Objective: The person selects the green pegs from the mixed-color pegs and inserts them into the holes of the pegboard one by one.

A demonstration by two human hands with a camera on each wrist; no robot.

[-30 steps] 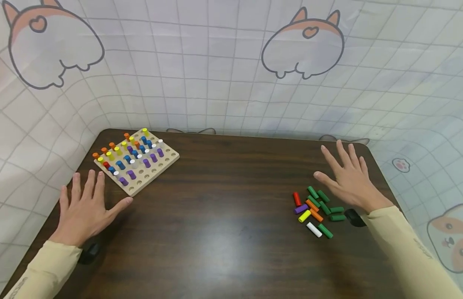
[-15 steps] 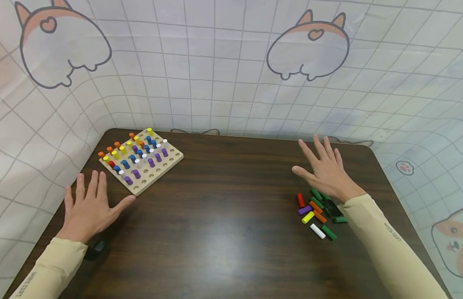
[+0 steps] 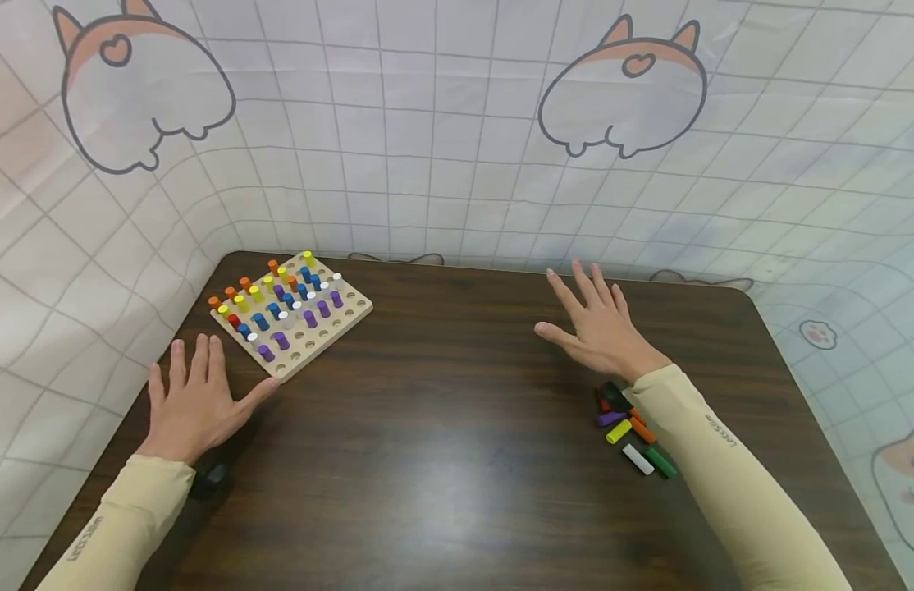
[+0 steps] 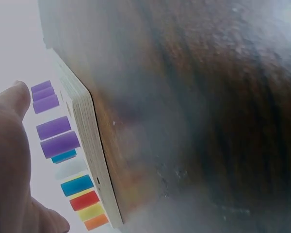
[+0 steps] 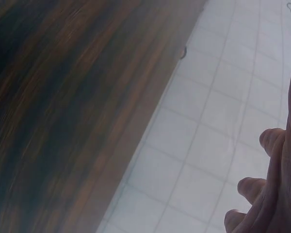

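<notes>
A wooden pegboard (image 3: pixel 326 338) lies at the far left of the table, with orange, yellow, blue, white, purple and red pegs standing in many of its holes. Several holes along its near right side hold no peg. My left hand (image 3: pixel 198 406) is spread flat just in front of the board's near corner, holding nothing. In the left wrist view, purple pegs (image 4: pixel 59 144) rise from the board beside the thumb. My right hand (image 3: pixel 597 328) is stretched out with fingers apart, its wrist above loose pegs. Among these show a yellow peg (image 3: pixel 618 432), a white peg (image 3: pixel 637 460) and a green peg (image 3: pixel 660 462).
The dark wooden table (image 3: pixel 427 394) backs onto a hanging cloth (image 3: pixel 457 148) with a grid and cartoon dogs. My right sleeve (image 3: pixel 701 451) covers part of the loose peg pile. The table's back edge shows in the right wrist view.
My right hand has swung left with fingers spread, its wrist and sleeve now over the loose pegs, hiding most green ones. The left hand keeps its place by the board; the whole view shifts slightly.
</notes>
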